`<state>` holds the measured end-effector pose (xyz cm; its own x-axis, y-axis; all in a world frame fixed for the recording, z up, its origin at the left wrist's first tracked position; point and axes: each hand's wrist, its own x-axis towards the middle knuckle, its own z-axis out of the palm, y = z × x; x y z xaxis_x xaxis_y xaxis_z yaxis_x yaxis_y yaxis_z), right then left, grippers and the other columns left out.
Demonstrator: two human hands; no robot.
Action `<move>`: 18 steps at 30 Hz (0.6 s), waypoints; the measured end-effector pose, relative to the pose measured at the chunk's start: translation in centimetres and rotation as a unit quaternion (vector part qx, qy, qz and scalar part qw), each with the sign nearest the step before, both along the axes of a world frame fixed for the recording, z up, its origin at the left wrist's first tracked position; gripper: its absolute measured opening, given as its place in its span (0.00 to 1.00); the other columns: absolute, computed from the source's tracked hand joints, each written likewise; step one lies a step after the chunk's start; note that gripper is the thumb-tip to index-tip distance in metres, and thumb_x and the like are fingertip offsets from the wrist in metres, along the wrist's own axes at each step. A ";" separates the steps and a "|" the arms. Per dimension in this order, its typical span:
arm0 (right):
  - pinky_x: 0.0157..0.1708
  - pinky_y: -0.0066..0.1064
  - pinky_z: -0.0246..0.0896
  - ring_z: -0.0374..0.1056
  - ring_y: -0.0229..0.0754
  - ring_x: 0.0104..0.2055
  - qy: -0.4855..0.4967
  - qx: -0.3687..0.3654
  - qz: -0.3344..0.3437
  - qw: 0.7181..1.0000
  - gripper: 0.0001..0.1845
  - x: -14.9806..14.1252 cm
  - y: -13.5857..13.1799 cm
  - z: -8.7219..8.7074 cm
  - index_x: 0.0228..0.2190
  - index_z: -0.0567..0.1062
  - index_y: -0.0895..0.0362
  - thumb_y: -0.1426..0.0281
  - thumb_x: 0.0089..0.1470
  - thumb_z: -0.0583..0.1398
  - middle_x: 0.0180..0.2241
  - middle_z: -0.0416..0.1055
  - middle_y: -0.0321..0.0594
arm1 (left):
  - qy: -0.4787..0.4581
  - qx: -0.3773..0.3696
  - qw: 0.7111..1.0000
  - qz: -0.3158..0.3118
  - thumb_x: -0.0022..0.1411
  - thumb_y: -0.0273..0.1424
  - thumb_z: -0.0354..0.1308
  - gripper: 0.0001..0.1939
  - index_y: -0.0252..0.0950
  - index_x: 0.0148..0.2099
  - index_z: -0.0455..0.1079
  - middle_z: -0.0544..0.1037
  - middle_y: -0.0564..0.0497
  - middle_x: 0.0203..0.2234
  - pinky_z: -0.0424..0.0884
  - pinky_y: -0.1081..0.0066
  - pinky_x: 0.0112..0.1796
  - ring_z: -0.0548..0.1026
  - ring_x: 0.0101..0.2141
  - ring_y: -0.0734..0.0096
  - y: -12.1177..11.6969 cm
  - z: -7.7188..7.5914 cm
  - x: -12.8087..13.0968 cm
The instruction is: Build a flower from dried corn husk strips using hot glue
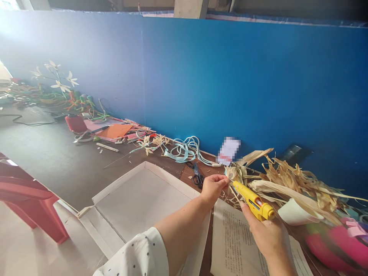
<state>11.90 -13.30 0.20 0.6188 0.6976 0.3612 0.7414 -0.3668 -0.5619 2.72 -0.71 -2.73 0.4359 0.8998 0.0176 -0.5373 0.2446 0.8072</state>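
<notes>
A yellow hot glue gun (249,196) is gripped in my right hand (268,234), its nozzle pointing up and left. My left hand (213,188) is closed in a pinch right by the nozzle; what sits between the fingertips is too small to make out. Dried corn husks (283,176) lie in a loose pile just beyond and to the right of the glue gun. Left of my left hand, dark-handled scissors (197,178) rest on the table. Below my right hand is a printed sheet (230,239).
A shallow cardboard box lid (129,199) lies under my left arm. A white paper cup (297,212) is tipped near a pink object (336,243). Light-blue cord (184,149) and husk flowers (148,143) line the blue partition (230,84). A red plastic chair (31,199) stands left.
</notes>
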 end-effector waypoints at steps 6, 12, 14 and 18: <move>0.20 0.32 0.58 0.66 0.44 0.21 0.030 -0.020 -0.016 0.999 0.22 0.1 0.0 0.1 0.18 0.69 0.54 0.48 0.41 0.58 0.17 0.68 0.40 | -0.008 -0.002 1.000 -0.008 0.39 0.43 0.68 0.22 0.29 0.30 0.74 0.70 0.51 0.21 0.63 0.74 0.30 0.65 0.23 0.80 0.0 0.1 -0.1; 0.19 0.31 0.59 0.69 0.46 0.22 0.054 -0.024 -0.019 0.998 0.24 0.5 -0.1 0.3 0.23 0.73 0.56 0.46 0.38 0.60 0.20 0.72 0.43 | -0.057 -0.025 0.997 -0.037 0.37 0.43 0.70 0.23 0.29 0.30 0.74 0.72 0.50 0.23 0.64 0.73 0.33 0.67 0.25 0.79 0.0 0.0 -0.3; 0.18 0.31 0.58 0.68 0.46 0.20 0.043 -0.017 -0.008 0.999 0.24 0.8 -0.1 0.1 0.21 0.73 0.56 0.46 0.38 0.61 0.19 0.72 0.43 | -0.064 -0.026 0.997 -0.042 0.37 0.43 0.70 0.23 0.29 0.30 0.74 0.71 0.50 0.23 0.64 0.73 0.33 0.66 0.25 0.79 0.0 0.0 -0.3; 0.18 0.30 0.58 0.69 0.46 0.21 0.040 -0.010 0.013 0.999 0.23 1.1 -0.1 0.0 0.20 0.72 0.56 0.47 0.39 0.61 0.18 0.71 0.42 | -0.064 -0.027 0.996 -0.047 0.37 0.42 0.70 0.22 0.28 0.30 0.74 0.70 0.50 0.22 0.63 0.74 0.32 0.66 0.24 0.80 0.0 0.0 -0.4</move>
<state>13.01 -13.37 0.18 0.6270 0.7202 0.2970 0.7036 -0.3599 -0.6128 2.33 -0.69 -2.69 0.5154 0.8564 0.0312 -0.6080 0.3398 0.7175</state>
